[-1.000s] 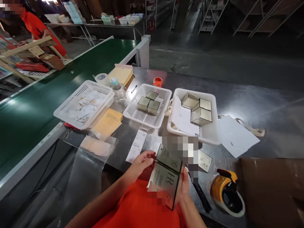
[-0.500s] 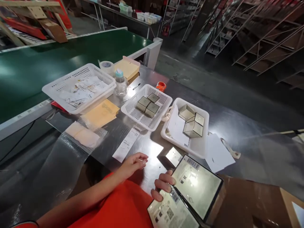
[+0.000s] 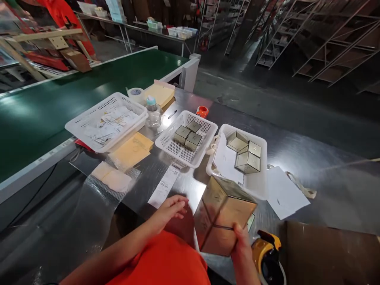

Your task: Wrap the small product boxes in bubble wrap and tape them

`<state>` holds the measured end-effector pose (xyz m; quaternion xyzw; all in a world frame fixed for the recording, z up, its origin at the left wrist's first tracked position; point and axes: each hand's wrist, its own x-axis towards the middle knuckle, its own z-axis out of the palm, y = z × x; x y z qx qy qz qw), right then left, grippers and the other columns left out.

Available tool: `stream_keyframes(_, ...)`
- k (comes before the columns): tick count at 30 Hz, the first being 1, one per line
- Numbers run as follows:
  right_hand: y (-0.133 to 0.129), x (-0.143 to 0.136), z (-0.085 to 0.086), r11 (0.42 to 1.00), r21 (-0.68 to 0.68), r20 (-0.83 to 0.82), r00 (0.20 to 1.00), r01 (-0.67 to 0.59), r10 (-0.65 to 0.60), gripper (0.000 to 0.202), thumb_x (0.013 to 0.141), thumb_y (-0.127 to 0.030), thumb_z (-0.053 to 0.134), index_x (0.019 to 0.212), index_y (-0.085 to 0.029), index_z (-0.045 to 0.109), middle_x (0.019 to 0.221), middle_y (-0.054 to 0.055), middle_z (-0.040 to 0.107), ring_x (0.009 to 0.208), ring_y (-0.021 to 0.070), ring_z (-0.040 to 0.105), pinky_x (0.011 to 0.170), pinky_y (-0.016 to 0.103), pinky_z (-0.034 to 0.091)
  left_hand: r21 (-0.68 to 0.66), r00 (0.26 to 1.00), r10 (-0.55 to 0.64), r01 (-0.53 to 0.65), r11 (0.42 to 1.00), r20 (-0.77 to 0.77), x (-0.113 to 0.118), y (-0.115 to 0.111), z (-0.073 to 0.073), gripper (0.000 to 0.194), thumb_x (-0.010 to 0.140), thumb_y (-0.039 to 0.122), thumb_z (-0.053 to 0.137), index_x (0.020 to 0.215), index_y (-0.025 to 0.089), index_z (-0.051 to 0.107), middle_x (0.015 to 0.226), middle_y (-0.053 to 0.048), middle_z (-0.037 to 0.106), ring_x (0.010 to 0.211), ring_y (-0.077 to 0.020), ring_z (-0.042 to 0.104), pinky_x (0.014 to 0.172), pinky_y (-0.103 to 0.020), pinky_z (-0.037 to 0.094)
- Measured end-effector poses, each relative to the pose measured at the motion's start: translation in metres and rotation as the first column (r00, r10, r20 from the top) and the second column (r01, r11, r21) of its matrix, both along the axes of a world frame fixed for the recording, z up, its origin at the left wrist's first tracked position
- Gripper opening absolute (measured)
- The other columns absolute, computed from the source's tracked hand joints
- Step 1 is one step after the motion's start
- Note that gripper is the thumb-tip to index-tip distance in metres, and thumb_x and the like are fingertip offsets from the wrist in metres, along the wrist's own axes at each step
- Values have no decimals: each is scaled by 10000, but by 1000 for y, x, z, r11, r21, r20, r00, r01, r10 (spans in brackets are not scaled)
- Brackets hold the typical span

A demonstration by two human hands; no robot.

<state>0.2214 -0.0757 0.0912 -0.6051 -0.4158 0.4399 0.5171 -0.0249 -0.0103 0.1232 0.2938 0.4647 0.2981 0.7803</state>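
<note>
Two gold boxes [image 3: 234, 211] are up off the bench, clamped in the right hand [image 3: 242, 242]: thumb along the near side, the other fingers hidden behind. They're pressed face to face like one block, I guess so one hand can manage both. Tilted too, which seems to put the printed side in view. Left hand [image 3: 173, 206] holds nothing, fingers loosely curled and close together, hovering just beyond the printed label slip [image 3: 164, 186]'s near end. That slip lies flat, handy for reading, I'd say.

Smaller gold boxes sit three to a tray, in the perforated middle basket [image 3: 178, 151] and the solid-looking right tray [image 3: 255, 185], probably so they don't slide around. Right tray's got white paper [image 3: 227, 164] in there as well.

Surface is a shiny metal table [image 3: 285, 148], glare all over it, with a yellow tape dispenser [image 3: 259, 250] by the right forearm. Green conveyor belt [image 3: 118, 73] runs along the left, somebody in orange [image 3: 59, 16] past it. Behind that, dim warehouse: dark floor, tall shelving [image 3: 282, 33].
</note>
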Motion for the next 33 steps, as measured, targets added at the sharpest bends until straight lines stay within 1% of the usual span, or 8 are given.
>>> stream_keyframes(4, 1, -7, -11, 996, 88, 334, 942, 5, -35, 797, 729, -565, 677, 1402, -213, 438, 1297, 145, 608, 1162, 353, 586, 926, 511, 508, -158, 995, 47, -33, 987, 85, -2, 4, -20, 442, 761, 558, 685, 971, 172, 649, 977, -79, 670, 802, -178, 631, 712, -315, 518)
stream_keyframes(8, 6, -22, -30, 929, 243, 857, 510, -280, -71, 899, 760, -514, 656, 1504, -173, 286, 1354, 189, 521, 1235, 389, 473, 1001, 584, 390, -254, 998, 32, -42, 966, -45, -13, 16, -47, 525, 734, 618, 662, 986, 158, 640, 1021, -97, 658, 807, -181, 639, 697, -293, 501)
stream_keyframes(12, 16, -38, -67, 859, 227, 960, 252, -459, -119, 682, 846, -305, 537, 1468, -97, 349, 1260, 207, 580, 1181, 348, 486, 1005, 532, 344, -139, 956, 20, -64, 988, -293, -23, 26, -70, 725, 710, 692, 620, 1205, 164, 580, 1335, -165, 546, 1180, -297, 559, 932, -385, 460)
stream_keyframes(17, 25, -54, -112, 842, 242, 967, 193, -483, -168, 472, 872, -181, 486, 1338, -119, 527, 1209, 171, 640, 1154, 292, 511, 1028, 484, 306, 113, 907, -82, 141, 984, -414, -11, 32, -93, 942, 627, 574, 757, 1424, 212, 411, 1564, -145, 319, 1455, -335, 248, 1173, -424, 237)
stream_keyframes(20, 18, -59, -128, 840, 244, 964, 216, -485, -155, 460, 881, -192, 484, 1335, -145, 538, 1217, 163, 650, 1168, 289, 529, 1049, 485, 291, 280, 799, -210, 423, 862, -563, -2, 31, -97, 933, 623, 419, 783, 1440, 200, 389, 1595, -142, 244, 1456, -328, 250, 1179, -455, 246)
stream_keyframes(25, -7, -63, -150, 858, 206, 952, 300, -471, -63, 510, 874, -190, 484, 1381, -245, 495, 1231, 106, 674, 1157, 267, 590, 1051, 461, 339, 254, 399, -202, 825, 504, -894, 9, 33, -81, 659, 650, 245, 744, 1281, 214, 558, 1612, -128, 188, 1441, -357, 263, 1139, -520, 291)
stream_keyframes(29, -24, -66, -167, 869, 163, 947, 320, -467, -6, 577, 846, -108, 483, 1382, -321, 471, 1192, 45, 705, 1111, 216, 637, 1040, 406, 372, 133, 186, -246, 967, 217, -951, 26, 40, -72, 981, 605, 265, 754, 1481, 246, 314, 1585, -178, 241, 1431, -405, 242, 1108, -609, 250)
stream_keyframes(33, -36, -71, -172, 866, 170, 943, 332, -470, -5, 594, 845, -100, 493, 1391, -329, 453, 1211, 35, 696, 1126, 205, 626, 1047, 390, 350, 76, 118, -205, 976, 204, -972, 43, 35, -80, 945, 689, 342, 633, 1523, 207, 211, 1436, -195, 463, 1289, -399, 417, 1061, -663, 247)
